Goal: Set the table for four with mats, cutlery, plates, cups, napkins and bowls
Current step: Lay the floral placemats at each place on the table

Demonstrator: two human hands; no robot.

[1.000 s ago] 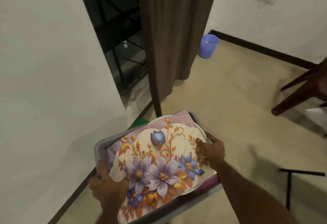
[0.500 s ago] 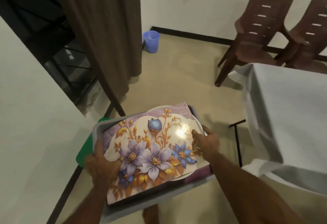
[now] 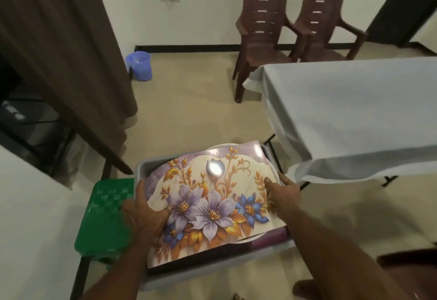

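Both hands carry a grey plastic tub (image 3: 142,169) low in the frame. The left hand (image 3: 144,214) curls round its left rim, thumb pressed on top of the floral place mat (image 3: 208,200) that lies uppermost in the tub. The right hand (image 3: 282,195) grips the right rim the same way, fingers over the mat's right edge. A white curved edge, perhaps a plate (image 3: 227,145), peeks out under the mat at the far side; what else the tub holds is hidden.

A green plastic crate (image 3: 106,219) sits just left of the tub, at the lower left. A brown curtain (image 3: 61,46) fills the upper left, with a blue bucket (image 3: 139,65) on the floor beside it.

A second ago the view faced the wall and curtain with only a chair leg at the right edge. Now it has swung right: the worktop (image 3: 354,115), covered in a pale cloth, fills the right side, near the tub, with two brown plastic chairs (image 3: 295,27) behind it. The load has likely reached the worktop, whose visible part is bare, so laying the mats should come first.
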